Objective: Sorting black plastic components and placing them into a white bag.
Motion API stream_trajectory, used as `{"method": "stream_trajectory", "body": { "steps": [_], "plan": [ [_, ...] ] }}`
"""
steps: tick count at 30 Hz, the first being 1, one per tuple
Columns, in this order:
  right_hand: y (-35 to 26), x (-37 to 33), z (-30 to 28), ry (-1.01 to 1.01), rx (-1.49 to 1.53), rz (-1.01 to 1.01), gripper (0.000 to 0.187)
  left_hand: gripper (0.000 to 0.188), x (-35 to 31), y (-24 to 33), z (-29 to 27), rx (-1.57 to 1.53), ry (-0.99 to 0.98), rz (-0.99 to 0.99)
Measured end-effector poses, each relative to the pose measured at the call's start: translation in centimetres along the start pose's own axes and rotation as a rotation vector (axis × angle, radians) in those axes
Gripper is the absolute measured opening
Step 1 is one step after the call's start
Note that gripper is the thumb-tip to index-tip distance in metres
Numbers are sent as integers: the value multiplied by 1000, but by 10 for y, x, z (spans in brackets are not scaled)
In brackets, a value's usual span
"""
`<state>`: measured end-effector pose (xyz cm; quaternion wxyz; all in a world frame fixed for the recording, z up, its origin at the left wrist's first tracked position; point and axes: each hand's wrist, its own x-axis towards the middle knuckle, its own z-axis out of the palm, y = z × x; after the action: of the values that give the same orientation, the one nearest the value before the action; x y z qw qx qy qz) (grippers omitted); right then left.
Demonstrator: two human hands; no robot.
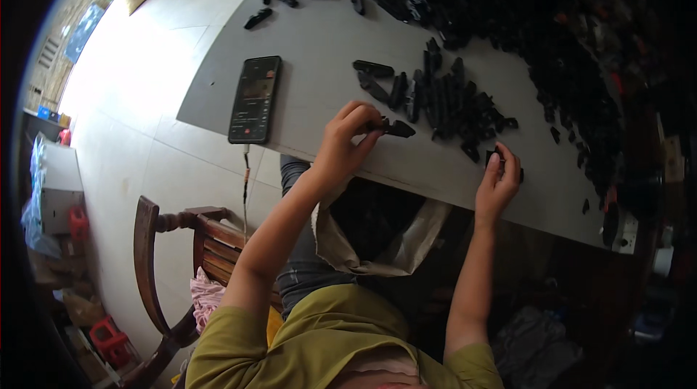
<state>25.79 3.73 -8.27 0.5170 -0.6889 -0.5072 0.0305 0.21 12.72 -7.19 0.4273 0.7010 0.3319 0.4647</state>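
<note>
Between the thumb and fingers of my left hand (350, 135) is a small black plastic part (399, 129), its pointed end sticking out to the right just above the table's near edge. My right hand (499, 180) is closed around another dark piece (491, 157), mostly covered by the fingers, so its exact kind does not show. Just beyond both hands lies a loose cluster of black elongated parts (450, 102), several of them side by side. One separate black part (374, 69) rests at the cluster's far left.
A large heap of black parts (508, 18) spreads along the table's far and right sides. A phone (254, 100) with a cable lies on the grey table (312, 33) at left. Below the near edge hangs an open sack (348, 258) with dark contents. A wooden chair (149, 265) stands at left.
</note>
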Motion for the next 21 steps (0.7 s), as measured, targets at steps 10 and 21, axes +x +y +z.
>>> {"method": "stream_trajectory", "body": {
  "steps": [10, 21],
  "plan": [
    [-29, -21, 12, -177, 328, 229, 15, 19, -9, 16, 9, 103, -282, 31],
    [-36, -23, 24, -182, -179, -149, 13, 24, -17, 36, 26, 651, -391, 147]
  ]
}}
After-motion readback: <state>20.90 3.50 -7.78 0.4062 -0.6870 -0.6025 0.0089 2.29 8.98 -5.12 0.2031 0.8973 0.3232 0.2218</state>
